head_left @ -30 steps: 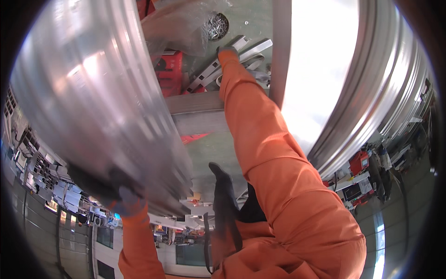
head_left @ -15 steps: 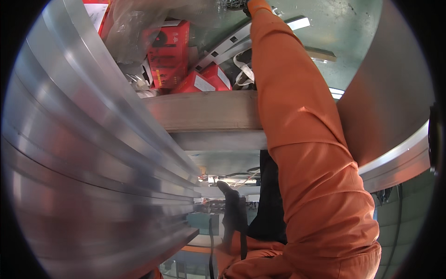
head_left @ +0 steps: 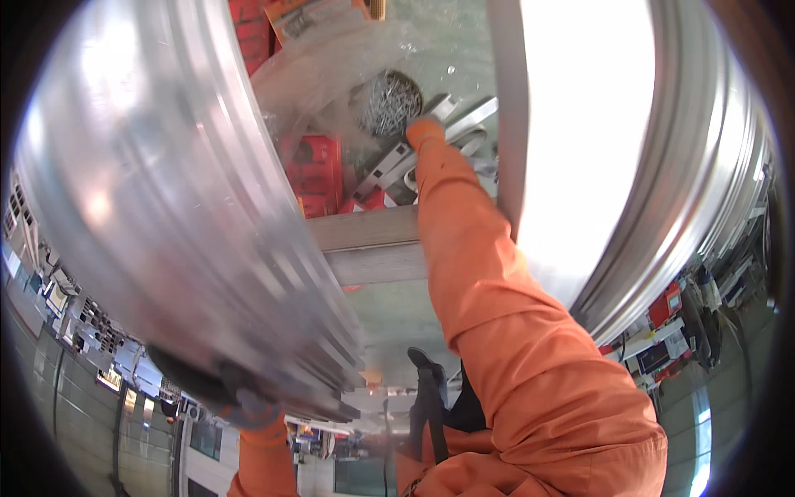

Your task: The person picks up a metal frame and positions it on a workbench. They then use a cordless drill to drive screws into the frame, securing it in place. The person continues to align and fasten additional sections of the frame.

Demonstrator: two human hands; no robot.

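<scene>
My right arm, in an orange sleeve, stretches between metal profiles down to the floor. There my right hand (head_left: pixel 425 127) is at the rim of a round container of screws or nails (head_left: pixel 390 103); its fingers are mostly hidden. Lower left, my left hand (head_left: pixel 252 409) is blurred, beside the long ribbed metal profiles (head_left: pixel 182 190). It appears closed on a dark rounded object (head_left: pixel 192 373), whose kind I cannot make out. Slotted metal strips (head_left: pixel 389 166) lie next to the right hand.
A metal crossbar (head_left: pixel 368 228) runs under my right forearm. To its right stands a broad bright metal panel (head_left: pixel 580 141). Red boxes (head_left: pixel 315 172), clear plastic sheeting (head_left: pixel 323 70) and an orange-edged box (head_left: pixel 310 16) lie on the floor beyond the bar.
The view has shifted, so the whole screw container shows and my right hand appears lower in the picture. My left hand and the dark object have come into view at lower left.
</scene>
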